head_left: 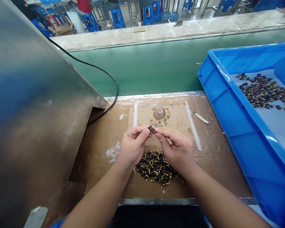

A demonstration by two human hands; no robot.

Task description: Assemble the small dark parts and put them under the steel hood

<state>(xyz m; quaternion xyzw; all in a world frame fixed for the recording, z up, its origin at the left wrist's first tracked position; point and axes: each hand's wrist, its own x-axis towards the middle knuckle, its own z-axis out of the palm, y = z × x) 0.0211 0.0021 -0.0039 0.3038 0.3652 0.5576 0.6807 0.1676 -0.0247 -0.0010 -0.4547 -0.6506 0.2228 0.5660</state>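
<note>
Between the fingertips of both hands is a small black-and-yellow part [152,129], too small to make out in detail. My left hand [134,142] pinches it from the left with thumb and forefinger. From the right, my right hand [177,147] closes thumb and forefinger on its other end. Below the hands lies a pile of small black and yellow parts [158,169], partly covered by my right hand. A cardboard sheet [142,115] is under the fingers, and on it a small clear cup [159,113] stands in a brown wet stain.
A blue crate [230,117] at the right holds more black and yellow parts [267,90] on a white sheet. A white-handled knife [200,117] lies beside the cardboard. Left are a large metal panel [38,95] and a black cable [99,67]. Behind runs a green conveyor belt [142,66].
</note>
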